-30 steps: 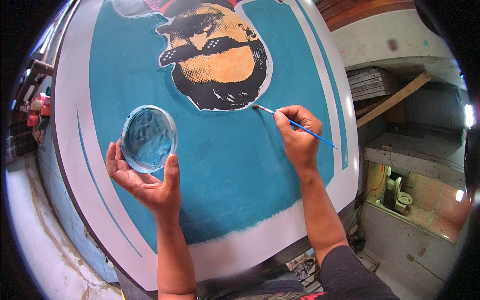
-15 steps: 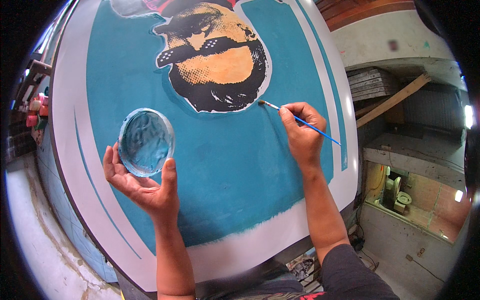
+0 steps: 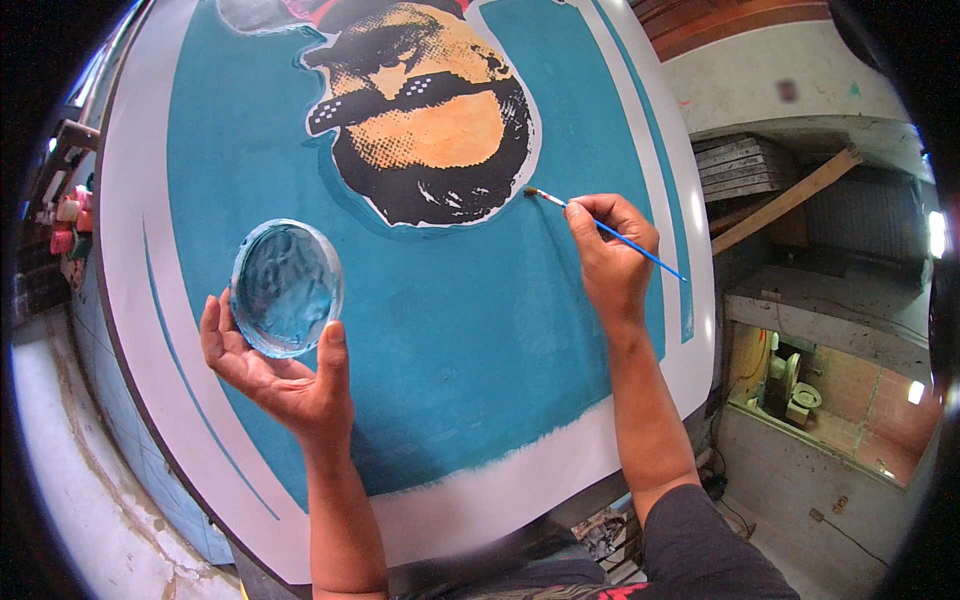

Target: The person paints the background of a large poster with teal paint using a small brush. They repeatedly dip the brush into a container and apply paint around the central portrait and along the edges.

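A dark sleeve point(image 3: 700, 545) fills the near right corner as a person works two-handed over a large painted sheet point(image 3: 450, 340). The left hand point(image 3: 285, 390) grips a shallow round paint dish point(image 3: 336, 270) from below, fingers curled to one side and thumb pressed to the other; the dish's open face tilts up, blue paint point(image 3: 295, 290) smeared across its inside. To the right and slightly farther out, the right hand point(image 3: 618, 250) pinches a slim blue-handled paintbrush point(image 3: 640, 250) between thumb and fingers. The paintbrush's long axis runs aslant: its tail end points right of that hand and back, its dark bristles point(image 3: 533, 191) left and ahead. There the bristles stand just beside the white outline point(image 3: 534, 140) of a halftone-style portrait point(image 3: 430, 135) in dark sunglasses point(image 3: 430, 92); whether they touch the sheet cannot be told from this angle. The right hand is the nearer of the two to that outline, while the left hand holds the paint dish well apart, off to the right hand's left. Farther off, red and pink objects point(image 3: 62, 240) sit left of the left hand; beyond the right hand, a wooden plank point(image 3: 787, 198) slants beside stacked grey slabs point(image 3: 742, 165).
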